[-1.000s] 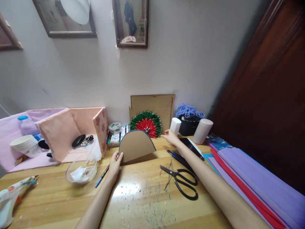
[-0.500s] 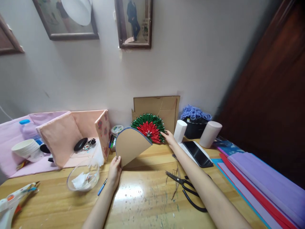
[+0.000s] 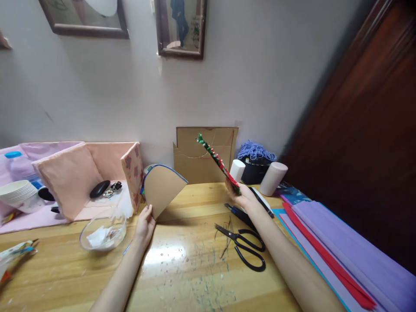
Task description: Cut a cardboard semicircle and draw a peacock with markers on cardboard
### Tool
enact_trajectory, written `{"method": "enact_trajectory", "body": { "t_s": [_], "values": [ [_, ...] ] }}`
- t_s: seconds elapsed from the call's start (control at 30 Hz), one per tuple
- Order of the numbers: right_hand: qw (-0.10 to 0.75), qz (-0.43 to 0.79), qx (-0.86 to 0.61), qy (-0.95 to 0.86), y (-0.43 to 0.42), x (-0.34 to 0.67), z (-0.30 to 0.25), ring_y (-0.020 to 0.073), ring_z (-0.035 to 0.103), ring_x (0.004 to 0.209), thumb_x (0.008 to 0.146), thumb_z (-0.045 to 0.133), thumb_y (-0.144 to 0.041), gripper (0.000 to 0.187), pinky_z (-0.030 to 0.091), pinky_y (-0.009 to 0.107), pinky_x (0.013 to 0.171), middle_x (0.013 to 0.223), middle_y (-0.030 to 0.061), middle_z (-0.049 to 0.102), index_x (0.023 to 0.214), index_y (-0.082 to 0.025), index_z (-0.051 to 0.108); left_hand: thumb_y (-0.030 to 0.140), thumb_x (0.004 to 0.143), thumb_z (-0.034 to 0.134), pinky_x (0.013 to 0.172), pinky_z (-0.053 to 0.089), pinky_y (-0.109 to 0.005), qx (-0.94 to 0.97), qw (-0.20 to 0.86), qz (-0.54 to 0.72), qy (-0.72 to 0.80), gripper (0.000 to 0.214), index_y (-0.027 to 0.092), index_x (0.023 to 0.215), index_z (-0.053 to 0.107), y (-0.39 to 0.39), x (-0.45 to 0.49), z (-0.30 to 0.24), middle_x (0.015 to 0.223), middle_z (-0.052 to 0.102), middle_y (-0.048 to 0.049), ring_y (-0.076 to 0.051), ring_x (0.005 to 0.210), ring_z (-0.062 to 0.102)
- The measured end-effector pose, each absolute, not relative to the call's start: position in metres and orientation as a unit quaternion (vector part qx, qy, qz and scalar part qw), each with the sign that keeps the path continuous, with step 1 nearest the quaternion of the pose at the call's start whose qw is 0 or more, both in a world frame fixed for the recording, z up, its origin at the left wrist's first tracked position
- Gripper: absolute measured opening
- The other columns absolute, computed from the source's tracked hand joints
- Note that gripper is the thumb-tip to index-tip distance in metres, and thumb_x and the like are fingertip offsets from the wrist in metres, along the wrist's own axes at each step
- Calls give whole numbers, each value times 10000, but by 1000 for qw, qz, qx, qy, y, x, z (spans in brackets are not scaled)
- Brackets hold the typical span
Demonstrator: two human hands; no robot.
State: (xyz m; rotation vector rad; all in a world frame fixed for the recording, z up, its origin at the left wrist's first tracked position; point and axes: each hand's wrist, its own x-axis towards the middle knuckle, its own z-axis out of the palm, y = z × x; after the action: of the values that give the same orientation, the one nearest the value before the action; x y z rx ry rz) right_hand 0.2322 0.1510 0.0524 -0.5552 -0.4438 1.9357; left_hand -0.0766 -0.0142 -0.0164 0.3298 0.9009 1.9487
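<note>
My left hand [image 3: 145,222] grips the lower corner of a fan-shaped piece of cardboard [image 3: 164,188] with a blue curved edge, tilted above the table. On the other side, my right hand [image 3: 238,194] holds up a red and green fan-shaped ornament [image 3: 217,162], turned almost edge-on, with its low end in the fingers. Black-handled scissors [image 3: 240,240] lie open below my right forearm, beside thin brown scraps. A dark utility knife [image 3: 241,215] is partly hidden by that forearm.
A larger cardboard sheet [image 3: 195,167] leans on the wall. At left are a pink padded box [image 3: 74,177] and a clear bowl [image 3: 103,232]. White rolls [image 3: 273,178], blue yarn [image 3: 256,151], a phone [image 3: 262,203] and coloured sheets [image 3: 351,247] sit at right.
My right hand has lifted the red and green ornament from in front of the leaning cardboard and turned it edge-on. The left hand's cardboard has shifted left, and the view has moved slightly.
</note>
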Motion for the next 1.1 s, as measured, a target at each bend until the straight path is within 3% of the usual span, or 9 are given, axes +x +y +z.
{"method": "enact_trajectory", "body": {
  "t_s": [0.13,0.3,0.6,0.8,1.1],
  "values": [
    [459,853,-200,-147,130,244,72,53,603,523,807,327,27,242,511,102,444,667,-1,590,924,-111,488,89,832,453,837,504,-250,163,470,782,375,197,125,908,631,-15,-74,-17,885,695,-49,-134,850,643],
    [349,933,19,-87,105,248,83,7,498,411,808,306,42,270,388,27,352,587,-68,481,1001,-107,420,103,813,488,831,509,-254,178,476,765,396,171,136,902,631,-18,-71,-14,883,693,-47,-155,896,637],
    [434,860,209,-168,70,220,70,24,368,331,855,448,-79,167,300,57,325,433,-137,357,981,-178,401,60,781,487,792,531,-240,168,484,755,408,199,148,893,626,-14,-78,-15,856,698,-34,-141,808,657],
    [418,874,206,-138,66,213,47,29,359,318,866,442,-92,140,300,74,322,414,-139,364,971,-172,393,73,723,579,812,522,-236,193,497,734,420,179,174,865,621,-16,-77,-16,823,699,-9,-152,838,655],
    [409,882,190,-135,62,205,30,35,343,334,832,471,-104,203,284,102,343,441,-131,364,990,-186,375,66,730,570,780,527,-220,204,495,734,417,164,162,848,629,-18,-72,-11,814,699,-25,-151,815,658]
  ]
}}
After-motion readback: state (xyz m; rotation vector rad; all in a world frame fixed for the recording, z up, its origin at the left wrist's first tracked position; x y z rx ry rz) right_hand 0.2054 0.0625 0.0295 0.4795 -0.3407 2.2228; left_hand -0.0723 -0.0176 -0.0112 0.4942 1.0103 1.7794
